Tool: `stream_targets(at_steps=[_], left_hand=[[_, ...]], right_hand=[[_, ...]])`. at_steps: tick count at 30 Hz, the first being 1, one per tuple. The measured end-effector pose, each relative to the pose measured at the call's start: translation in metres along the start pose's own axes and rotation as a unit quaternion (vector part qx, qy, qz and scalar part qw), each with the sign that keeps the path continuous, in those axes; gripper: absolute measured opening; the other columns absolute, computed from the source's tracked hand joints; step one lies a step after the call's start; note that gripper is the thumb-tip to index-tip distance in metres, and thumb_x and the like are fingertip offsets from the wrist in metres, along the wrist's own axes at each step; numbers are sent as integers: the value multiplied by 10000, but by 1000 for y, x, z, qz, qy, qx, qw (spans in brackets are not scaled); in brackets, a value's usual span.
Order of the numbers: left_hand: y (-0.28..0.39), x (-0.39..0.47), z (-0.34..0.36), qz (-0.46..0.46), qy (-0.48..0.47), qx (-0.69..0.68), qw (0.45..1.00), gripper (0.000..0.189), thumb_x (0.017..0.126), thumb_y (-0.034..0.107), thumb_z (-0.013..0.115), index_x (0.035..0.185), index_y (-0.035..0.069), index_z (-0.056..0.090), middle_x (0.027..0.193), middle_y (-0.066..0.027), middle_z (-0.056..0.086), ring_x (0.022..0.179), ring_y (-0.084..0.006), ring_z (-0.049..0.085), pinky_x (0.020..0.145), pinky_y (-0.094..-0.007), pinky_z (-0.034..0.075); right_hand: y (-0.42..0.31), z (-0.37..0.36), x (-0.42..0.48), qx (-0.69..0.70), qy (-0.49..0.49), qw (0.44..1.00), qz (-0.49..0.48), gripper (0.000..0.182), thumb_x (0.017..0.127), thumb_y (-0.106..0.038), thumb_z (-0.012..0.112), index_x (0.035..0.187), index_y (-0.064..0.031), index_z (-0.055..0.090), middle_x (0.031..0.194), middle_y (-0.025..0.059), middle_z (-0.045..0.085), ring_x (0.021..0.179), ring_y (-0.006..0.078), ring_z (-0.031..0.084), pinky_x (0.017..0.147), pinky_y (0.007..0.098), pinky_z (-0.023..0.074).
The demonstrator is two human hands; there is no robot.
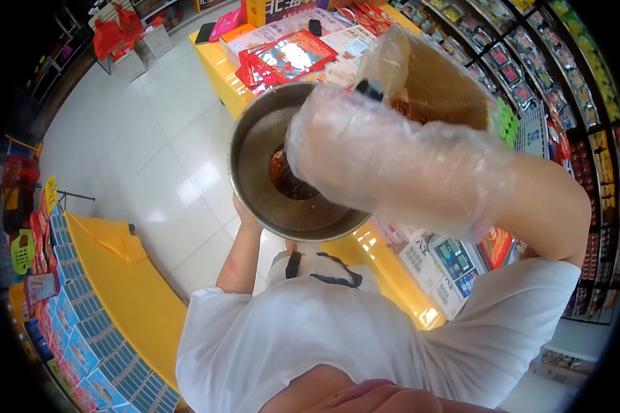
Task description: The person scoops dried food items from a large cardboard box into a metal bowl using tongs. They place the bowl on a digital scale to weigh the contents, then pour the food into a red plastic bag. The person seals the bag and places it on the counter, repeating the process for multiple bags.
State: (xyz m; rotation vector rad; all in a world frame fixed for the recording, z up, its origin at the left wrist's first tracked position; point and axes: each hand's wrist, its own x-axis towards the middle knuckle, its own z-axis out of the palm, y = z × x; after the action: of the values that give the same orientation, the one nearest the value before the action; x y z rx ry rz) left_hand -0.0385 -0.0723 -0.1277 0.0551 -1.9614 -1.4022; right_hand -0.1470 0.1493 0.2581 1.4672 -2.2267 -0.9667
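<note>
A deep stainless steel pot [299, 227] is tipped up in front of my chest, its mouth facing me. My left hand [244, 210] supports it from the outer left side, with the fingers mostly hidden behind the wall. Reddish-brown food [289, 178] shows deep inside the pot. Across the pot's right side reaches my right hand [325, 139], covered by a clear plastic glove and blurred; its fingers and any grip cannot be made out. A black object [369, 90] shows just beyond that hand. Behind it, a plastic-lined cardboard box [444, 77] contains more reddish-brown food [408, 111].
The yellow-covered table [214, 67] carries red packets [294, 54], boxes and a digital scale [452, 258]. Shelves of packaged goods [506, 72] curve along the right. Stacked blue boxes [82, 335] and a yellow cloth [129, 299] stand at left, beside a tiled floor [134, 144].
</note>
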Motion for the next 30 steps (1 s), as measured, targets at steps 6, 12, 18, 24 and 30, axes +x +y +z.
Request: stream_targets(at_steps=[6,12,18,24,30], left_hand=[[50,-36,6,-17,26,-63,998,210,820,97,619,997,-15,605,937,-78,650,855,-152,599,741,-287,474],[129,-79,76,-14,-13,-167,986,193,824,97,620,986,-7,606,918,-79,648,845,-150,595,739,-287,471],[212,-109,196,-12,-116,-304,945,177,828,98,621,975,0,607,900,-79,647,836,-149,591,736,-286,468],[301,-96,366,-47,-184,-429,883,156,831,109,636,955,18,610,862,-66,641,801,-139,581,719,-283,462],[308,-94,531,-51,-259,-400,878,229,812,146,697,981,15,615,866,-34,649,775,-114,582,721,-254,451]], right_hand=[[-22,-7,-85,12,71,997,27,325,692,-56,702,1001,-69,601,823,94,635,727,254,625,629,333,485],[-30,-10,-282,45,122,964,232,362,698,-45,710,1043,-77,606,857,97,645,733,255,625,634,332,486],[-84,25,-490,153,129,746,635,376,721,-19,701,1084,-61,609,870,130,654,775,195,642,683,295,490],[-163,74,-644,129,6,560,818,285,784,-157,686,1041,-52,620,827,126,651,710,192,594,675,304,460],[-262,118,-699,199,39,438,876,309,755,-232,703,1000,-59,629,796,110,645,702,231,585,663,333,458]])
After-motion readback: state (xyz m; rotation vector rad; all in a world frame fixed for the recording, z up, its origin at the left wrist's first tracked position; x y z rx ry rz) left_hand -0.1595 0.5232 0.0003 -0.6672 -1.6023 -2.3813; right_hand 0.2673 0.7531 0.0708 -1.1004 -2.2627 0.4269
